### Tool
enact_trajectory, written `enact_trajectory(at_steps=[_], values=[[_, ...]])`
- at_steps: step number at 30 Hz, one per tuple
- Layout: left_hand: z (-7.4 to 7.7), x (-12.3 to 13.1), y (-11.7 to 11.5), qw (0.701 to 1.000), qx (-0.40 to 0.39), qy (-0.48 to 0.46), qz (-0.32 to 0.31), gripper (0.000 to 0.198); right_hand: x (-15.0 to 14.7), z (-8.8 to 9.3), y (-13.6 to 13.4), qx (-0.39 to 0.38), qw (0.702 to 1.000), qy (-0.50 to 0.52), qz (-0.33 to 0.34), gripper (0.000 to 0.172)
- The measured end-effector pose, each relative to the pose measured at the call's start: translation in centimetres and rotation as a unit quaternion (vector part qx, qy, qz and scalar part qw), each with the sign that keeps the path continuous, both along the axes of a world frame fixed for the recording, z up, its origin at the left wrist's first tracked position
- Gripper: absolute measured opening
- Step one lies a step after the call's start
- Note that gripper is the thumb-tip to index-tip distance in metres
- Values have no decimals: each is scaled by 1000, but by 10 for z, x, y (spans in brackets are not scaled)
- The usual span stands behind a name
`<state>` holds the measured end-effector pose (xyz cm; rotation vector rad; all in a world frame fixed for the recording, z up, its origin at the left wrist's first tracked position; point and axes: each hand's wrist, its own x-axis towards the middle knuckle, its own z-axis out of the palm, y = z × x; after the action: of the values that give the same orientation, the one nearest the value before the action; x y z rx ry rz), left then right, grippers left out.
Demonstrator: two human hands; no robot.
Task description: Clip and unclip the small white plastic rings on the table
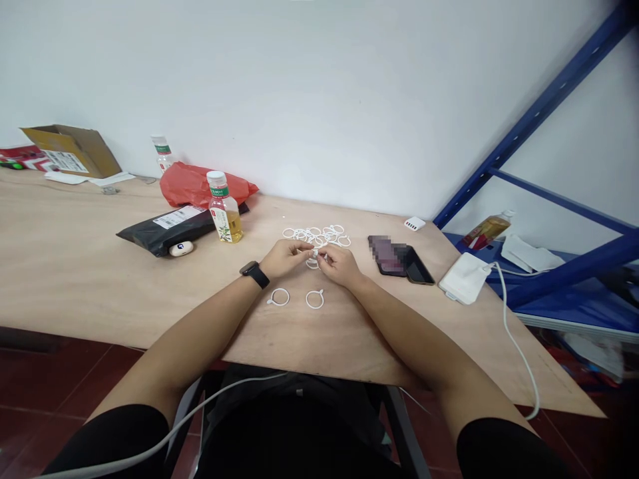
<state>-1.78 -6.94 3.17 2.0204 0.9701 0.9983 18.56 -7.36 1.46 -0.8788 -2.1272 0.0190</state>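
Observation:
My left hand (286, 258) and my right hand (341, 265) meet fingertip to fingertip over the table. Both pinch the small tab of a white plastic ring (315, 253), whose loop is partly hidden by the fingers. Just beyond them lies a loose pile of similar white rings (309, 233), overlapping one another. Nearer to me, two single white rings lie flat and apart: a left ring (280, 297) with its tab pointing left, and a right ring (315, 300) with its tab toward the upper right. A black watch (255, 273) is on my left wrist.
On the left stand a drink bottle (225, 209), a black parcel (170, 229), a white earbud case (181, 248), a red bag (200, 186) and an open carton (74, 152). To the right lie two phones (419, 265) and a white charger (465, 278) with its cable, beside a blue rack (564, 206).

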Motion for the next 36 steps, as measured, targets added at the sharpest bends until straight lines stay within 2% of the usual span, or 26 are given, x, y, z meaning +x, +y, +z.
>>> enact_trajectory(at_steps=[3, 6, 10, 15, 19, 22, 25, 28, 30, 31, 33, 35, 36], values=[[5, 2, -8, 992, 102, 69, 9, 29, 1, -2, 1, -5, 1000, -4, 4, 10], [6, 3, -12, 983, 145, 112, 17, 26, 0, -3, 1, 4, 1000, -15, 17, 12], [4, 5, -10, 990, 110, 78, 39, 21, -1, -4, 1, 30, 999, -27, 26, 14], [-7, 13, -5, 998, -19, -57, 37, 16, -1, -3, 1, 69, 996, -62, 12, 16], [-13, 19, -1, 987, -61, -138, 47, 9, -3, -5, -1, 93, 993, -76, 2, 18], [-15, 20, 3, 986, -50, -147, 58, 6, -7, -7, -2, 101, 992, -71, -3, 17], [-13, 18, 6, 989, -30, -125, 78, 10, -11, -8, -3, 74, 996, -53, -15, 16], [-7, 14, 3, 988, 29, -84, 123, 18, -8, -7, 2, 16, 998, 15, -67, 16], [-2, 11, -2, 987, 92, -32, 131, 22, 0, -6, 10, -27, 991, 60, -117, 16], [1, 9, -5, 989, 108, 6, 105, 18, 5, -5, 15, -53, 986, 70, -139, 17], [4, 8, -12, 991, 93, 92, -5, 15, 15, -5, 23, -83, 974, 96, -186, 21], [6, 9, -17, 973, 62, 185, -121, 13, 23, -6, 29, -91, 969, 116, -200, 22], [5, 11, -20, 962, 59, 219, -152, 12, 24, -6, 30, -89, 969, 123, -195, 21]])
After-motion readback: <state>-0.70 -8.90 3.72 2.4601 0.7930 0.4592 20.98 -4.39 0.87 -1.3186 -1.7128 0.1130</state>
